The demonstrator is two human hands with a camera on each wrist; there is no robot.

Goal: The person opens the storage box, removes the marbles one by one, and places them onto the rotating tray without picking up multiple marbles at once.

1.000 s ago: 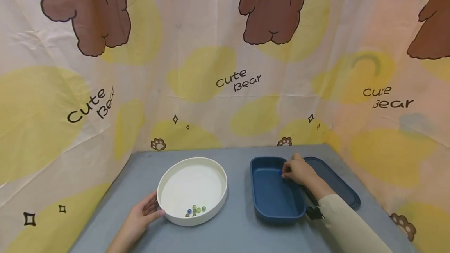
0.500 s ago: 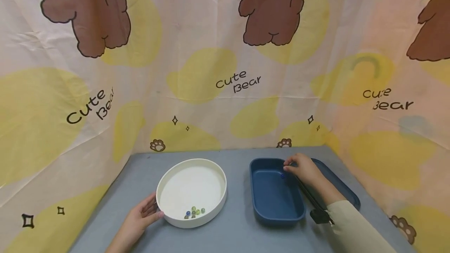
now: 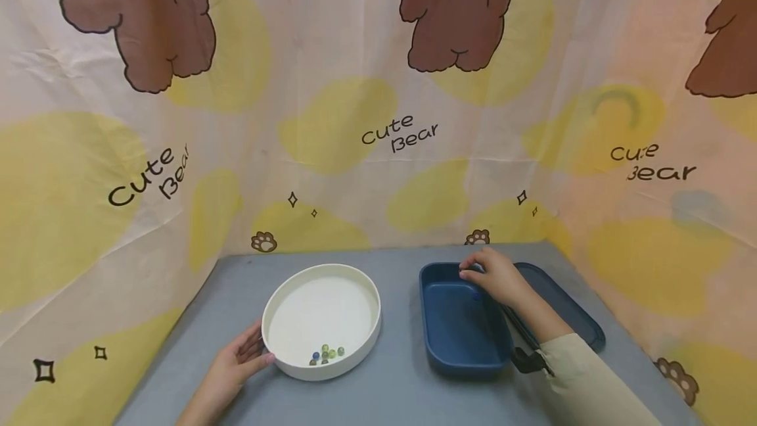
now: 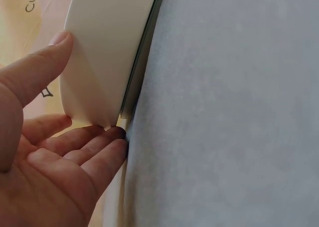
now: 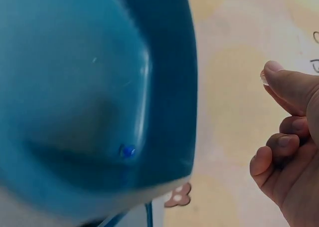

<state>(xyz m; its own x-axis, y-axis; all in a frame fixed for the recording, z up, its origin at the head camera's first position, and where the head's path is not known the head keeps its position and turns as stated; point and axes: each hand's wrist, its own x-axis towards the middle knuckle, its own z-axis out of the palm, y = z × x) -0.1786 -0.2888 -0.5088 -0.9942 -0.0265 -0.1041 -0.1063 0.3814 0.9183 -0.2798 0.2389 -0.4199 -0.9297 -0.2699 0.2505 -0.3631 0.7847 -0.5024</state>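
My left hand [image 3: 233,367] rests against the near-left side of a round white tray [image 3: 322,377]. In the left wrist view its thumb is at the rim and its fairly straight fingers touch the outer wall close to the base. Several small glass marbles [image 3: 324,355], mostly greenish with one blue, lie at the tray's near edge. Over the far right corner of a deep blue box [image 3: 467,369], my right hand [image 3: 497,278] pinches a small clear marble [image 5: 264,78] between thumb and forefinger. One blue marble [image 5: 128,151] sits on the box floor near a corner.
A flat dark blue lid [image 3: 582,321] lies to the right of the box, partly behind my right forearm. A black strap [image 3: 528,360] hangs at the right wrist. Behind the grey tabletop [image 3: 402,321] stands a printed bear curtain [image 3: 331,117].
My right hand has lifted from low inside the box and shifted a little left over its far edge. The blue marble near its fingertips now shows uncovered. My left hand stays at the tray.
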